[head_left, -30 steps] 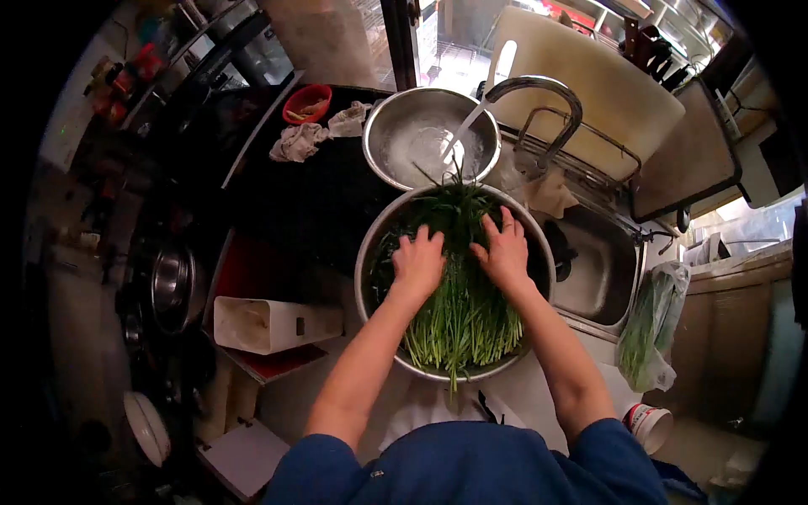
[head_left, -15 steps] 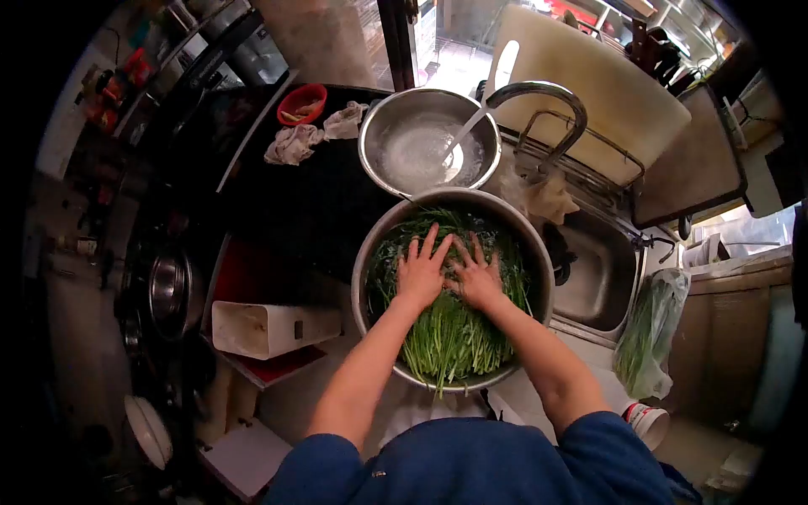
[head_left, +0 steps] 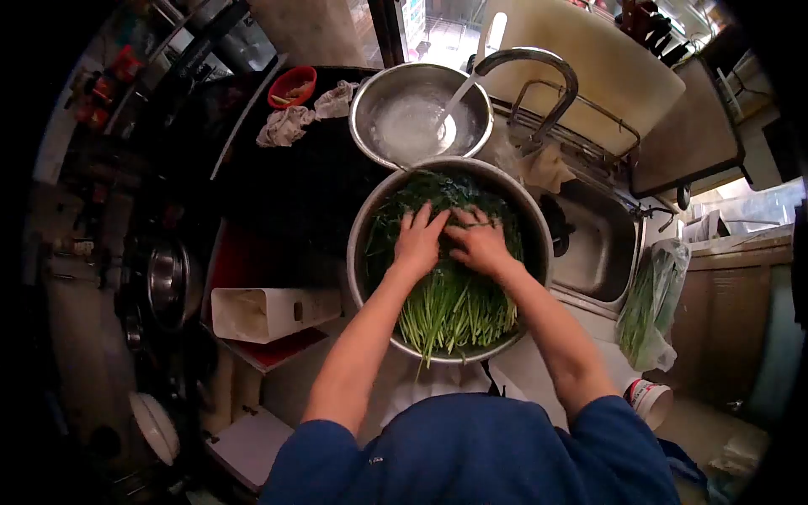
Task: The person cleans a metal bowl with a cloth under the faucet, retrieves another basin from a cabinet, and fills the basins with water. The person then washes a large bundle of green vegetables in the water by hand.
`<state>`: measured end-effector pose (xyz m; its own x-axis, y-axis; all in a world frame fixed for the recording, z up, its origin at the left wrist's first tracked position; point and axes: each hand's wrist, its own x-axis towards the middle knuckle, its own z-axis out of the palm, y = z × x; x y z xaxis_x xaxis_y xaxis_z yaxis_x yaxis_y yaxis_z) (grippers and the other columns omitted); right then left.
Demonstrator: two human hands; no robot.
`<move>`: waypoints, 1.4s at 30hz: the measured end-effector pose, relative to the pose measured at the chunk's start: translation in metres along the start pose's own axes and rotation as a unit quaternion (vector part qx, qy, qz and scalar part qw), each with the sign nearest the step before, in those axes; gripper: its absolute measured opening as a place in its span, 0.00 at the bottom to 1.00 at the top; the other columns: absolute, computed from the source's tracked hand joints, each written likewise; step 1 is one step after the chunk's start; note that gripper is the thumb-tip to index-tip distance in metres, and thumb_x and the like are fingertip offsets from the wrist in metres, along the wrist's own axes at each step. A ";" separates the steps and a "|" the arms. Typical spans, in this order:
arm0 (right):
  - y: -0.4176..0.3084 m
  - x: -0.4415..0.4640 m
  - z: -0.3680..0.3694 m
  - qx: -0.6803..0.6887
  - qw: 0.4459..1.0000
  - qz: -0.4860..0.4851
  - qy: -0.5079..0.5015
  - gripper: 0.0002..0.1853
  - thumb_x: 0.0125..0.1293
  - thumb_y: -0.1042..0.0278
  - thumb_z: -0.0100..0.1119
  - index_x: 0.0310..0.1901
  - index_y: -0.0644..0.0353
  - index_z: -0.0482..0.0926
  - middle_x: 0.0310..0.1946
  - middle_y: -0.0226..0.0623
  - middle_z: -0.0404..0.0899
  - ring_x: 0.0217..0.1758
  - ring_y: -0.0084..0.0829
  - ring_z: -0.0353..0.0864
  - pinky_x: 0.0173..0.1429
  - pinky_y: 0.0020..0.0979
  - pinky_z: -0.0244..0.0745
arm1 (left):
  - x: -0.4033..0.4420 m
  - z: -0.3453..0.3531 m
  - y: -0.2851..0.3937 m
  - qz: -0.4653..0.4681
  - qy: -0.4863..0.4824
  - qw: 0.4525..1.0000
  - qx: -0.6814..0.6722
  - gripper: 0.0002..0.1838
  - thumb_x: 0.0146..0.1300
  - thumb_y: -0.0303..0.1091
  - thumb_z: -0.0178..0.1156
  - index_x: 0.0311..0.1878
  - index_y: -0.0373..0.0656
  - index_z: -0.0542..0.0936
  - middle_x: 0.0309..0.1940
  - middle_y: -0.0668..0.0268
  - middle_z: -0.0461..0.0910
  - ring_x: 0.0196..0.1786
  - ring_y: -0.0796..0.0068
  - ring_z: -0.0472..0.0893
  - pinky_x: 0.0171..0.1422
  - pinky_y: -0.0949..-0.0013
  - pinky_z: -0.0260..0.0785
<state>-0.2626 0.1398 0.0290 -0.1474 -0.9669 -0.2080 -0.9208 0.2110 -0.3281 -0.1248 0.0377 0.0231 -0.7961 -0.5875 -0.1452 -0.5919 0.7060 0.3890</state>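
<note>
Long, thin-stemmed leafy greens [head_left: 454,313] fill a large steel basin [head_left: 356,261], their pale stems toward me and their dark leaves at the far side. My left hand [head_left: 417,244] lies on the greens with its fingers spread, fingertips among the wet leaves. Beside it, my right hand [head_left: 482,246] rests on the same greens, fingers apart and slightly bent, the tips partly hidden by leaves. Neither hand grips a bunch. Behind the basin stands a steel bowl [head_left: 362,126] of water, and a curved faucet [head_left: 568,80] runs a stream into it.
To the right is a sink [head_left: 602,261], with a plastic bag of greens [head_left: 652,307] beyond it. A red bowl [head_left: 292,87] and crumpled cloths [head_left: 284,126] lie at the back left. A white rectangular container [head_left: 273,313] stands left of the basin. A large board [head_left: 581,84] leans behind the faucet.
My hands have pushed into the leaves, and my right hand's fingers are more bent. The leaves look wetter and lower around the fingertips. The whole view has shifted slightly.
</note>
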 end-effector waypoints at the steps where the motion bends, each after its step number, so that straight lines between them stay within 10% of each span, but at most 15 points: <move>1: 0.008 -0.009 0.004 0.039 0.994 -0.021 0.095 0.25 0.51 0.58 0.68 0.54 0.41 0.77 0.67 0.36 0.63 0.70 0.49 0.59 0.65 0.60 0.59 | -0.009 -0.011 -0.004 0.014 0.000 0.997 -0.075 0.38 0.55 0.25 0.59 0.70 0.59 0.61 0.69 0.60 0.60 0.65 0.46 0.66 0.67 0.55 0.63; 6: 0.057 -0.046 0.002 0.332 0.937 0.056 0.096 0.16 0.54 0.59 0.66 0.46 0.50 0.83 0.57 0.42 0.74 0.58 0.50 0.73 0.60 0.40 0.69 | -0.052 -0.040 -0.022 -0.135 0.065 0.954 -0.261 0.29 0.56 0.26 0.60 0.63 0.47 0.69 0.62 0.55 0.69 0.62 0.48 0.68 0.63 0.57 0.64; 10: 0.064 -0.049 0.028 0.157 0.944 0.140 0.254 0.34 0.56 0.54 0.66 0.59 0.69 0.70 0.53 0.57 0.74 0.56 0.54 0.73 0.61 0.41 0.69 | -0.060 0.017 -0.053 -0.188 0.126 0.952 -0.206 0.44 0.57 0.39 0.66 0.72 0.39 0.54 0.70 0.49 0.56 0.71 0.49 0.57 0.70 0.51 0.56; 11: 0.057 -0.044 0.019 0.220 0.942 0.219 0.130 0.48 0.53 0.47 0.69 0.65 0.74 0.57 0.58 0.60 0.69 0.62 0.52 0.69 0.65 0.40 0.65 | -0.056 0.040 -0.070 -0.206 0.086 0.931 -0.288 0.56 0.53 0.51 0.69 0.74 0.41 0.43 0.74 0.51 0.46 0.75 0.50 0.49 0.73 0.47 0.50; 15: 0.059 -0.024 0.076 0.550 0.808 0.198 0.077 0.63 0.48 0.34 0.69 0.71 0.69 0.42 0.70 0.50 0.56 0.72 0.43 0.57 0.71 0.34 0.55 | -0.055 0.032 -0.035 -0.399 -0.036 0.741 -0.539 0.66 0.49 0.70 0.63 0.75 0.48 0.31 0.76 0.53 0.41 0.76 0.57 0.48 0.74 0.50 0.44; 19: 0.014 -0.023 0.058 0.679 0.694 0.239 -0.002 0.54 0.51 0.41 0.70 0.70 0.63 0.51 0.66 0.45 0.61 0.68 0.38 0.61 0.70 0.38 0.58 | -0.043 0.034 -0.003 -0.323 -0.049 0.717 -0.616 0.61 0.52 0.66 0.64 0.75 0.47 0.36 0.74 0.54 0.47 0.74 0.59 0.53 0.73 0.53 0.51; 25: 0.003 -0.044 0.002 0.707 0.700 0.102 0.004 0.38 0.52 0.64 0.73 0.62 0.64 0.64 0.53 0.40 0.75 0.53 0.32 0.76 0.57 0.33 0.72 | -0.039 0.006 0.006 -0.070 -0.030 0.712 -0.698 0.39 0.47 0.28 0.73 0.63 0.41 0.65 0.52 0.61 0.76 0.53 0.64 0.77 0.57 0.63 0.70; 28: 0.023 -0.046 -0.006 0.610 0.784 0.070 0.089 0.34 0.52 0.66 0.72 0.59 0.67 0.68 0.51 0.39 0.77 0.51 0.30 0.77 0.55 0.32 0.72 | -0.033 -0.001 0.000 -0.067 0.040 0.808 -0.585 0.35 0.44 0.25 0.71 0.58 0.39 0.69 0.49 0.62 0.78 0.51 0.66 0.78 0.55 0.63 0.71; 32: 0.041 -0.051 -0.001 0.268 0.928 0.089 0.242 0.32 0.51 0.66 0.70 0.58 0.64 0.69 0.48 0.48 0.80 0.49 0.49 0.79 0.54 0.41 0.73 | -0.033 -0.023 -0.017 -0.113 0.147 0.928 -0.325 0.33 0.48 0.28 0.69 0.59 0.37 0.69 0.48 0.53 0.79 0.50 0.52 0.79 0.55 0.58 0.71; 42: 0.012 -0.074 0.002 0.103 0.968 0.167 0.159 0.55 0.46 0.50 0.74 0.67 0.72 0.51 0.66 0.67 0.54 0.65 0.62 0.61 0.67 0.47 0.61 | -0.053 -0.017 -0.017 -0.165 0.097 0.944 -0.270 0.59 0.43 0.49 0.75 0.73 0.41 0.49 0.70 0.46 0.53 0.71 0.48 0.58 0.72 0.56 0.55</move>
<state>-0.2617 0.2145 0.0391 -0.5586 -0.8279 -0.0506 -0.7160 0.5121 -0.4743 -0.0702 0.0503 0.0394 -0.5115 -0.8378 -0.1908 -0.6109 0.1983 0.7665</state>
